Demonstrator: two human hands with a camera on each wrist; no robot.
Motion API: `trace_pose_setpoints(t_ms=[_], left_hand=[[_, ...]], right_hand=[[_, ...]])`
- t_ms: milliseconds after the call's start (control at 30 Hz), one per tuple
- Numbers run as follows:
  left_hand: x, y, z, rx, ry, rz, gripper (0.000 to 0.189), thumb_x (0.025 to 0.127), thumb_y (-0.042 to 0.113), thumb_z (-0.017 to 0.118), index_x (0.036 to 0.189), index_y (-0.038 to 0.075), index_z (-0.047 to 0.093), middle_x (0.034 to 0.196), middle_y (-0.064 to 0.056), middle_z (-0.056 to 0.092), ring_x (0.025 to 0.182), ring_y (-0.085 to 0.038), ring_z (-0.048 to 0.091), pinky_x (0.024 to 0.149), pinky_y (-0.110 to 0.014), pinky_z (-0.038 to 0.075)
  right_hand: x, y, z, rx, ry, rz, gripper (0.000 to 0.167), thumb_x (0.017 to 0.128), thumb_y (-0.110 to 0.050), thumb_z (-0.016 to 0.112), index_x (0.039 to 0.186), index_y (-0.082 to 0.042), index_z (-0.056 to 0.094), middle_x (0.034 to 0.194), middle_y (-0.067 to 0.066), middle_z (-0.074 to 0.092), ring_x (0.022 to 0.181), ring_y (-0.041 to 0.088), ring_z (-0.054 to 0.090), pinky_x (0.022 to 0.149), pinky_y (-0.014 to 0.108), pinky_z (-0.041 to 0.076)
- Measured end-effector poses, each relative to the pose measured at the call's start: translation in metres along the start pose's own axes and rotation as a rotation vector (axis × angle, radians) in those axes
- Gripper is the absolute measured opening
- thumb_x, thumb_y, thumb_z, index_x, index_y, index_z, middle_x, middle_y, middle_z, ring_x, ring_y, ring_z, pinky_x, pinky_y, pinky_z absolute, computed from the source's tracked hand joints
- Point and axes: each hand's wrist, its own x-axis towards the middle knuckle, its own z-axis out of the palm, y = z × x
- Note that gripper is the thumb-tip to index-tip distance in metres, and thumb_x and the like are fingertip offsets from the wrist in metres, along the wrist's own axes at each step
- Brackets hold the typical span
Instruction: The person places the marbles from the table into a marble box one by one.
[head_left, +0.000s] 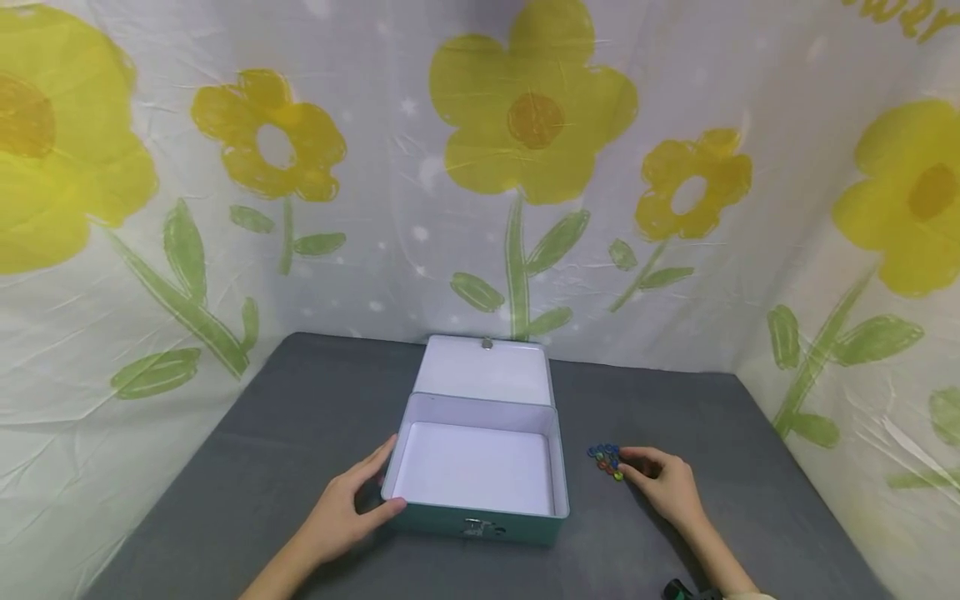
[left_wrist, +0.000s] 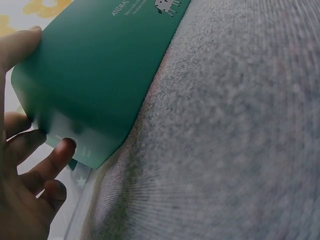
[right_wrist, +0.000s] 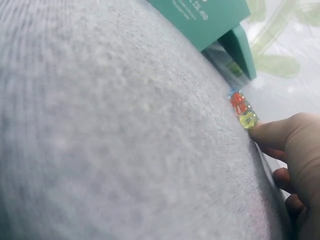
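Note:
A green metal box (head_left: pixel 480 523), white inside, stands with its lid (head_left: pixel 483 369) folded back flat behind it. My left hand (head_left: pixel 341 508) holds its front left corner, the thumb on the front rim and the fingers along the left side. In the left wrist view, bent fingertips (left_wrist: pixel 65 147) touch the green side wall. To the right of the box lies a small cluster of shiny see-through beads (head_left: pixel 604 458), blue, red and yellow. My right hand (head_left: pixel 663 483) reaches them from the right, thumb and index finger apart at the cluster's edge. Near the thumb is a yellow bead (right_wrist: pixel 247 120).
A dark grey cloth (head_left: pixel 300 400) covers the table. Behind it and at both sides hangs a white curtain (head_left: pixel 375 208) printed with yellow flowers. A black object (head_left: pixel 678 590) shows near my right wrist at the bottom edge.

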Motion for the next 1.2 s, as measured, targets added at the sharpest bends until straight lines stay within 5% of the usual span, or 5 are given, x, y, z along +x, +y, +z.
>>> trace_pose_setpoints(t_ms=[967,1200], left_hand=[[0.001,0.002,-0.001,-0.008,0.005,-0.019,0.081,0.093,0.037,0.083,0.163,0.025,0.044,0.162,-0.009,0.048,0.141,-0.034,0.054,0.109,-0.063,0.045],[-0.001,0.0,0.001,-0.009,0.007,-0.001,0.081,0.093,0.035,0.083,0.163,0.024,0.045,0.161,-0.01,0.05,0.144,-0.036,0.05,0.11,-0.058,0.046]], right_hand=[[0.005,-0.009,0.011,0.066,0.0,-0.06,0.012,0.084,-0.01,0.09,0.094,-0.013,0.084,0.064,-0.012,0.054,0.053,0.001,0.037,0.05,0.023,0.034],[0.003,-0.01,0.008,0.076,0.008,0.01,0.01,0.086,-0.013,0.089,0.095,-0.013,0.084,0.083,-0.004,0.078,0.064,-0.001,0.056,0.059,0.023,0.049]])
